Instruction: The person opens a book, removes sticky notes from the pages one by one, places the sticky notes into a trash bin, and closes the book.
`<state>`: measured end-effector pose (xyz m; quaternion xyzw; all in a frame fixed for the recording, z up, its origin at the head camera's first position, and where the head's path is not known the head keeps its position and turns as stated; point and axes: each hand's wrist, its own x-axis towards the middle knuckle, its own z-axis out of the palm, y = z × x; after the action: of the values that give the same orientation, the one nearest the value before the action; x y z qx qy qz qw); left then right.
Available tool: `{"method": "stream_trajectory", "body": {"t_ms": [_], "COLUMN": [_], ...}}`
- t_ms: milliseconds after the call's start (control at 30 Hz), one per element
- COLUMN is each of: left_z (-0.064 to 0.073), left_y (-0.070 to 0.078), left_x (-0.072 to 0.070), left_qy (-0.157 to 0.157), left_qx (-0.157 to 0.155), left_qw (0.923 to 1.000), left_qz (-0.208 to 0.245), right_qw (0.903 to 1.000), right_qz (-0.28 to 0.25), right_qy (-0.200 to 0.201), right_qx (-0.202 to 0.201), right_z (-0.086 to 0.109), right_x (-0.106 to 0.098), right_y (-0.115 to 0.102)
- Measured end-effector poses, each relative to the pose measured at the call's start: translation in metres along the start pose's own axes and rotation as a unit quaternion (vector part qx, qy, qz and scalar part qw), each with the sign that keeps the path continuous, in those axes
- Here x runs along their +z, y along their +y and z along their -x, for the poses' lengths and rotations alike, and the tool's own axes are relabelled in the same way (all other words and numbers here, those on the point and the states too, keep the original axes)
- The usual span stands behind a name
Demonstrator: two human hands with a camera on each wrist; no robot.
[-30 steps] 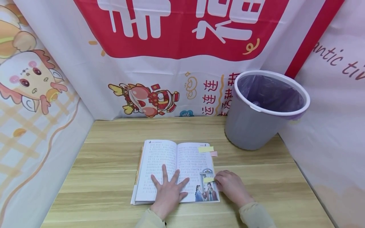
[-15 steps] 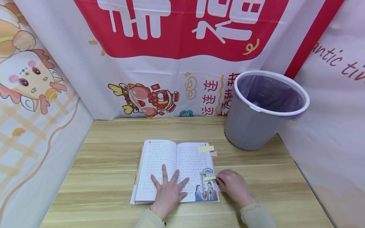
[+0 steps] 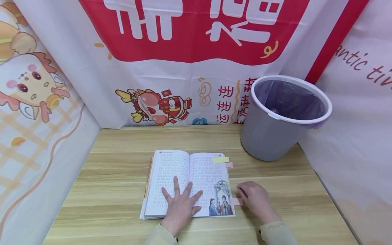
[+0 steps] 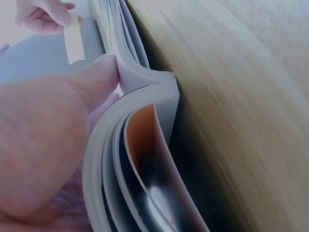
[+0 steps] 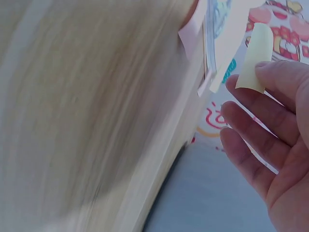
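Observation:
An open book point(image 3: 171, 166) with printed text lies on the table, with a drawing of two robed figures at its lower right. Across its lower pages my left hand point(image 3: 181, 206) rests flat, fingers spread. Just right of the book, my right hand point(image 3: 255, 199) pinches a pale yellow sticky note point(image 5: 257, 53) between thumb and index finger. The right wrist view shows the note off the page; the head view hides it behind the hand. Another yellow sticky note point(image 3: 220, 160) is on the upper right page, and pink tabs point(image 3: 237, 201) stick out from the right edge.
A grey trash bin point(image 3: 266, 136) with a purple liner stands at the table's back right. Printed cloths point(image 3: 153, 78) hang behind and along both sides of the wooden table point(image 3: 122, 143).
The lower yellow sticky note has come off the page into my right hand, which has moved slightly right, exposing a pink tab. My left hand has stayed in place.

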<state>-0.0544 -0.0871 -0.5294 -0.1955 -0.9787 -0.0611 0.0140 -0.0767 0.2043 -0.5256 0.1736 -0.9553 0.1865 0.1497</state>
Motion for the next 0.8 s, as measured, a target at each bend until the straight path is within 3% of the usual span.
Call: {"method": "stream_trajectory", "body": {"t_ms": [233, 800], "left_z": [0.0, -0.001], "left_y": [0.0, 0.001], "left_x": [0.0, -0.001], "left_qy": [-0.005, -0.011], "left_qx": [0.0, -0.002], "left_qw": [1.0, 0.9999], "left_qz": [0.004, 0.007], "right_qw": [0.999, 0.9957], "right_qz": [-0.002, 0.018], "right_qy": [0.043, 0.09], "right_qx": [-0.008, 0.01], "right_z": [0.013, 0.063], "right_x": [-0.013, -0.028], "right_y": [0.004, 0.017]}}
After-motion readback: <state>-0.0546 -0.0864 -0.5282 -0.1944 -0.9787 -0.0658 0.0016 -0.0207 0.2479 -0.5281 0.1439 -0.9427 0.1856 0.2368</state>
